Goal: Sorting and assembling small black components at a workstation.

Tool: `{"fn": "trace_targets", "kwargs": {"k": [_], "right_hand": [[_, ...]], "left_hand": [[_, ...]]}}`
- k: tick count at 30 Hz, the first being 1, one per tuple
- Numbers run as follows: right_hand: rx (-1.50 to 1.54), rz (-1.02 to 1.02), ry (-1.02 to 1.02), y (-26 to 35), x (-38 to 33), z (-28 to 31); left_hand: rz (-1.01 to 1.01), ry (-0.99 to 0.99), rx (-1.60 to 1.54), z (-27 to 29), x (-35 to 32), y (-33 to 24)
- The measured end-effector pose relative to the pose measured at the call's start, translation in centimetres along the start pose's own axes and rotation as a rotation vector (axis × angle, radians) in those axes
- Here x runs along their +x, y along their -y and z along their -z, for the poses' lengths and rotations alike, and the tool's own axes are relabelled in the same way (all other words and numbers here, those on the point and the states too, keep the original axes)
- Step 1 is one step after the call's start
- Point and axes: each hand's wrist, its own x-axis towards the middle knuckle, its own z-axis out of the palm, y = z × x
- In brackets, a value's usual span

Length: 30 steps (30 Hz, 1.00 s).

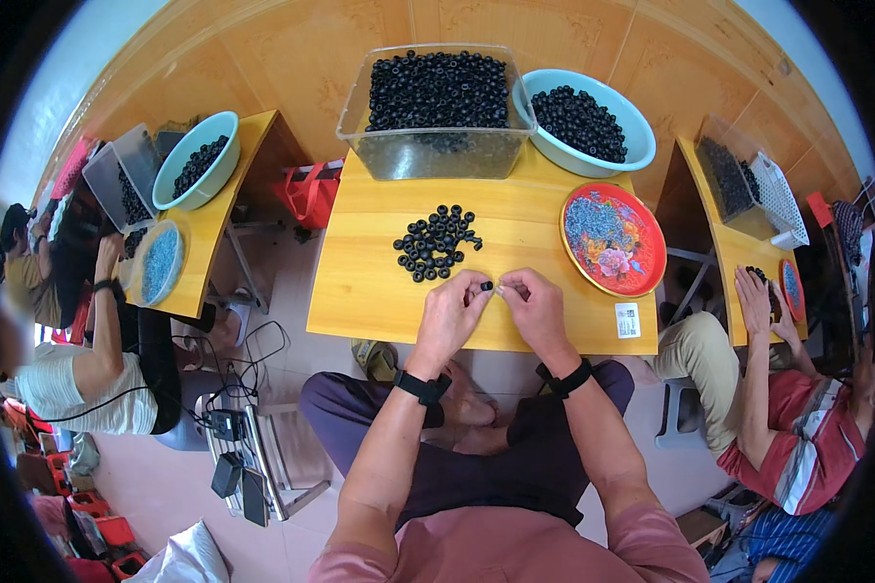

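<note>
Above the front edge of the yellow table, my left hand pinches a small black ring-shaped part between thumb and fingertips. Close beside it, my right hand has thumb and fingers pressed together at a tiny pale piece, too small to name. The fingertips of both hands nearly meet. Just beyond my left hand lies a loose pile of black ring-shaped parts. To the right of my right hand, a red flowered tray holds many small bluish-grey pieces.
At the table's back stand a clear plastic bin and a light blue basin, both full of black parts. A white label is on the right front corner. Co-workers sit at tables on both sides. A metal stool with cables stands left.
</note>
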Motion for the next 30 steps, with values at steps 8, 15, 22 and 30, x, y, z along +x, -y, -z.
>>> {"fn": "trace_targets", "kwargs": {"k": [8, 15, 22, 30], "right_hand": [[-0.215, 0.331, -0.056, 1.5, -0.3, -0.2], [-0.367, 0.373, -0.044, 2.6, -0.4, -0.3], [-0.373, 0.222, 0.079, 2.8, 2.2, 2.3], [-0.48, 0.323, 0.286, 3.3, 7.4, 0.4]], "left_hand": [[0.001, -0.027, -0.018, 0.1, 0.0, 0.0], [0.0, -0.049, -0.059, 0.0, 0.0, 0.3], [0.029, -0.047, -0.089, 0.3, 0.1, -0.3], [0.042, -0.037, -0.064, 0.2, 0.2, 0.3]]}}
